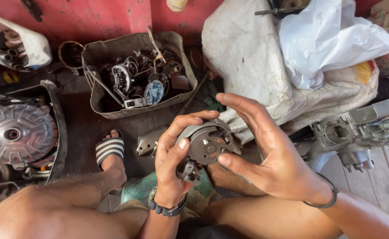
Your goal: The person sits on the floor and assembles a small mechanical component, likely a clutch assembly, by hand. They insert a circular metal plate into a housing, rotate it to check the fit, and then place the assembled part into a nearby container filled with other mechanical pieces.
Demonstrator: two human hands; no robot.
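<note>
head view | my left hand (pixel 171 160) clamps the round metal engine plate (pixel 207 142) just below the parts tub (pixel 98 106) | right hand (pixel 265 152) spread, thumb only touching plate | I'd steady it, turn gently

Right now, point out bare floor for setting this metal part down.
Bare dark floor lies between the parts tray, the sandalled foot and the finned engine cover. Wooden planks by the engine block are bare too. The tray is crowded.
</note>
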